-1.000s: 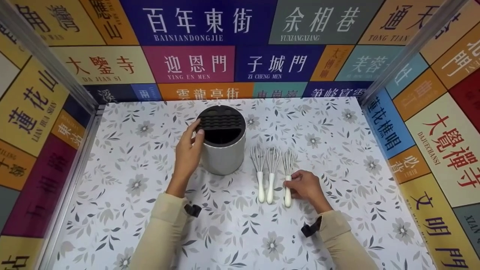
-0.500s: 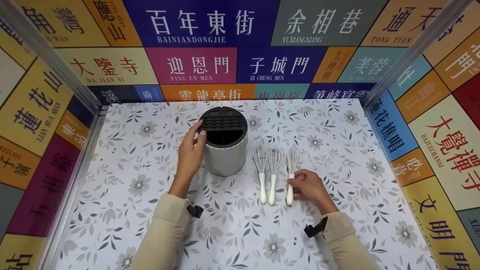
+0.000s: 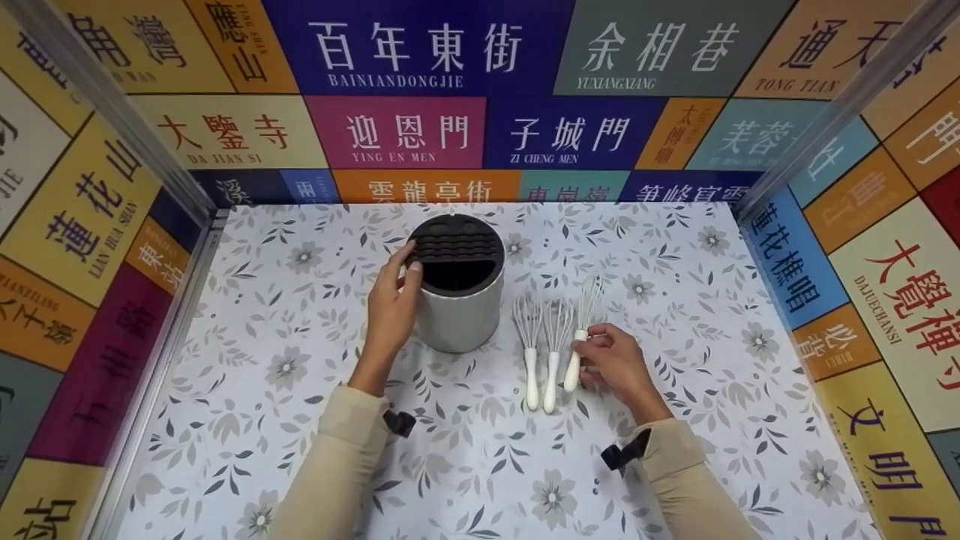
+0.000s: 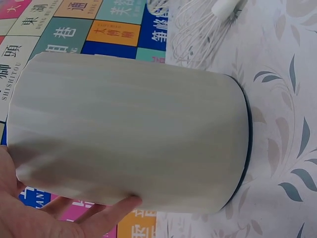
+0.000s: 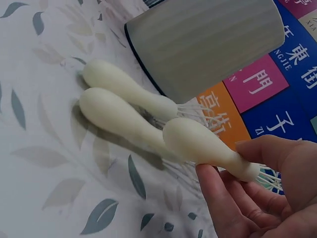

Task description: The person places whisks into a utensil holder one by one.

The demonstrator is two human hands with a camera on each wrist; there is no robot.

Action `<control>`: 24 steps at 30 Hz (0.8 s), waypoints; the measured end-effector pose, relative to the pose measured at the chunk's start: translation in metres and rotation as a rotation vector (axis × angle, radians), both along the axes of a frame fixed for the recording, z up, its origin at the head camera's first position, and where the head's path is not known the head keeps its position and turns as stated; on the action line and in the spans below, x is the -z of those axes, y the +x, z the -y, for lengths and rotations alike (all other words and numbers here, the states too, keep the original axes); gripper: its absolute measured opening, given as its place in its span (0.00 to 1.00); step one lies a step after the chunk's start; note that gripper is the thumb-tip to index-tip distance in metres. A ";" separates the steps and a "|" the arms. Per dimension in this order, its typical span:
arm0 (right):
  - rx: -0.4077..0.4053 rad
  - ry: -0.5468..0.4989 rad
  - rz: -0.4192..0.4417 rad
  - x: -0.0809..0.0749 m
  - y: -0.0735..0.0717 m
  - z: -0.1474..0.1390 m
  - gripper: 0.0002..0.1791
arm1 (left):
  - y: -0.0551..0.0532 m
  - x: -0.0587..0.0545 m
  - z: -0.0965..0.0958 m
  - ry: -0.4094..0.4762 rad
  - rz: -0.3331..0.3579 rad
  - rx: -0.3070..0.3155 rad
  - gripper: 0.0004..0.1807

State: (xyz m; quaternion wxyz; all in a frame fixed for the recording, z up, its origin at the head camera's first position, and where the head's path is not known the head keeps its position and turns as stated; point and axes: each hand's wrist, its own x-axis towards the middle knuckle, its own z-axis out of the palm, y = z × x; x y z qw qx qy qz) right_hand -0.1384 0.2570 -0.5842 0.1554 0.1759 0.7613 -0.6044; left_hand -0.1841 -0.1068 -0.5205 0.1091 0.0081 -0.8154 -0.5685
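Observation:
A whisk (image 3: pixel 575 364) with a cream handle is pinched near the neck by the thumb and fingers of my right hand (image 3: pixel 615 364). In the right wrist view its handle (image 5: pixel 195 144) is raised over the two whisks lying side by side on the table, a left whisk (image 3: pixel 531 367) and a middle whisk (image 3: pixel 553 371). My left hand (image 3: pixel 394 304) rests on the left side of a grey utensil holder (image 3: pixel 459 322), thumb and fingertips at its black rim. In the left wrist view, extended fingers touch the smooth wall of the holder (image 4: pixel 129 129).
The holder's black lid (image 3: pixel 454 238) has a ridged back half and a wide dark opening at the front. A floral cloth (image 3: pixel 480 465) covers the table. Colourful panels with lettering (image 3: pixel 405 131) wall in the back and both sides.
My right hand has lifted the rightmost whisk off the table and tilted it, its handle end swinging toward the left. My left hand stays at the holder. The head view has shifted slightly.

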 end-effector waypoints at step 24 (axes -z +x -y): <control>0.030 -0.235 -0.233 -0.066 -0.035 0.057 0.23 | 0.001 0.001 -0.003 0.015 0.011 0.004 0.24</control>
